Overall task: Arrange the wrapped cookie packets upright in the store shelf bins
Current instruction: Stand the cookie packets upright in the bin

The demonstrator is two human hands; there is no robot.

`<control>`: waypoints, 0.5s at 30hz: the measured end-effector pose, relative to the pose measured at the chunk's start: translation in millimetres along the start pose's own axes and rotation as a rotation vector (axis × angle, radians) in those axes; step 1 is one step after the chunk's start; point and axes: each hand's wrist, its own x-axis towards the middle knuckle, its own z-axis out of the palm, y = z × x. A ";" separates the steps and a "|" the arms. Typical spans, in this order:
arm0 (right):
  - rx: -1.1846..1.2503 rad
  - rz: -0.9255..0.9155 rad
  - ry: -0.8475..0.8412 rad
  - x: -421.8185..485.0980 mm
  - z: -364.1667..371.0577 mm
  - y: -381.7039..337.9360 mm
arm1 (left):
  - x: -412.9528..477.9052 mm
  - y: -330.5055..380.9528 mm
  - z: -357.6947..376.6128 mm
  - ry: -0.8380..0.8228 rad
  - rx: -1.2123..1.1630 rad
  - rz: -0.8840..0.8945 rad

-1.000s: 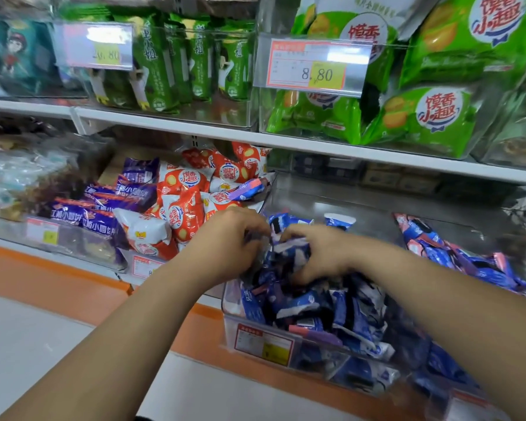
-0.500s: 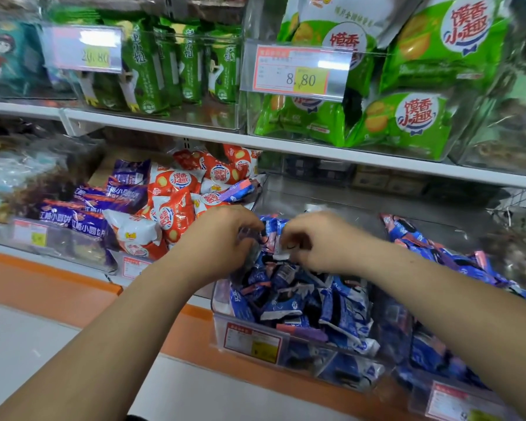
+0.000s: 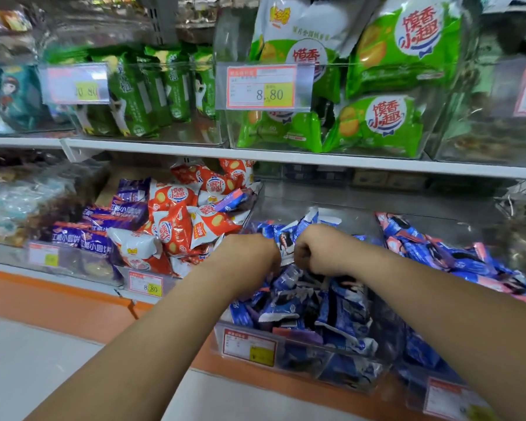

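Both hands are closer together than a moment ago, and one blue packet (image 3: 286, 244) now stands up between them.

Across the middle of the frame runs the white shelf (image 3: 286, 161), with big green bags (image 3: 392, 123) in bins above it. Below it, at lower middle, sits the clear bin (image 3: 301, 358) that the hands work in. It is full of blue cookie packets (image 3: 331, 308). Most of them lie flat or lean all ways in a messy pile. Only a few at the back look like they stand up.

The next bin on the right holds blue and pink packets (image 3: 438, 253), and they are jumbled too. To the left, red packets (image 3: 176, 220) and purple packets (image 3: 125, 208) lie in heaps.

So I think the job has only just begun, and nearly all the packets still need standing up.

The right hand (image 3: 316, 253) is curled tight and pinches the right edge of the blue packet. The left hand (image 3: 249, 253) curls in at its left edge and seems to hold it too.
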 end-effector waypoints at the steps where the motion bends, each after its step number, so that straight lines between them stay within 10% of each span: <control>1: 0.025 0.001 0.023 -1.3 -1.8 5.0 | 2.5 6.4 -2.8 -0.078 0.047 -0.002; 9: -0.022 -0.102 -0.044 -26.0 -14.7 22.0 | 22.3 17.3 0.2 -0.207 -0.138 -0.094; 15: 0.513 -0.069 0.004 -21.1 -11.6 22.6 | 7.2 -10.9 -14.0 0.325 -0.644 -0.161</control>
